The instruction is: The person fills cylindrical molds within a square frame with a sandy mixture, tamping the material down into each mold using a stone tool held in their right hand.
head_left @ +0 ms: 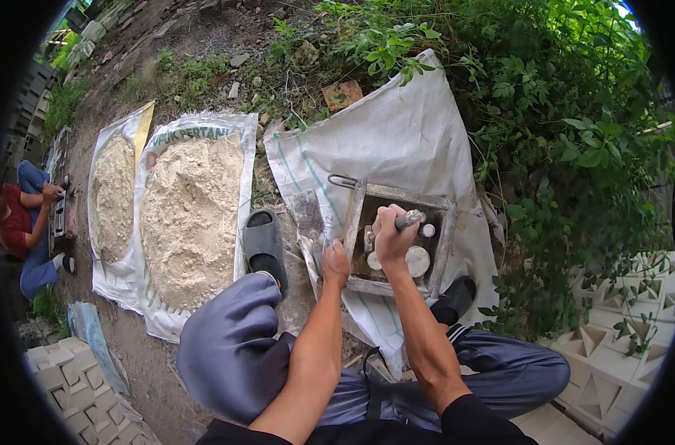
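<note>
My right hand [391, 243] is closed round a thick, grey, dusty rod with a rounded end [411, 219], held above a square wooden frame [443, 256]. Inside the frame, a large pale disc [417, 261] and a small pale round piece [428, 230] stand out from the dark bottom; other round parts are partly covered by my hand. Beside the frame's left wall, my left hand [336, 265] is closed, and its grip is hard to see. Just beyond it lies a flat grey plate [305, 211]; I cannot tell whether the hand holds it. A bent metal loop [342, 180] sticks out at the frame's far left corner.
The frame rests on a white woven sack [397, 133]. Two opened sacks of pale powder [189, 215] lie to the left, beyond my sandalled foot [263, 241]. Dense plants [560, 141] border the right. Patterned pale blocks [627, 348] stand lower right. Another person [30, 222] sits far left.
</note>
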